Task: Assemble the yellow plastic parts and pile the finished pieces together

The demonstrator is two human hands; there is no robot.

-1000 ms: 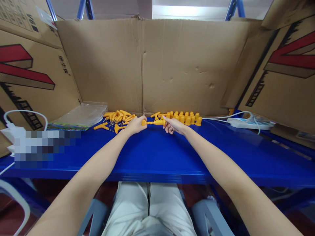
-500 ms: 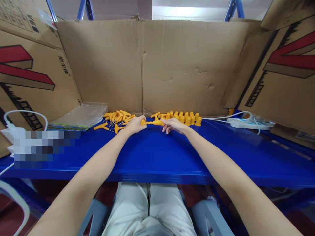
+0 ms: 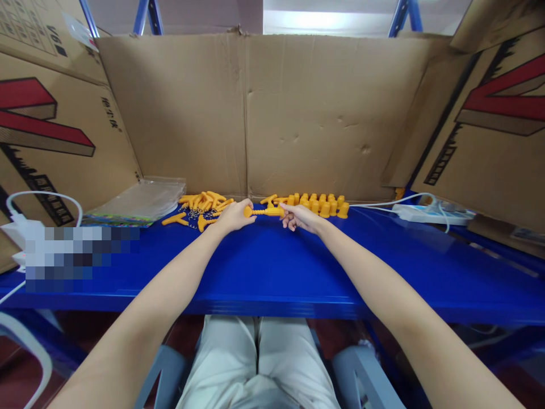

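Holding the yellow threaded piece [image 3: 264,212] near the worktop's [image 3: 272,272] back edge; left hand [image 3: 233,216] pinches one end, right hand [image 3: 303,217] the other; next, I judge, a careful twist together.

- left cardboard box [image 3: 63,113]: short dark printed characters near its right edge, too small to read; red and grey graphic.
- upper-left carton [image 3: 29,28]: printed grid, illegible.
- right cardboard box [image 3: 498,113]: red graphic only, no legible text.

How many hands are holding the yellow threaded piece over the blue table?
2. The left hand grips the yellow threaded piece at its left end; the right hand pinches its right end.
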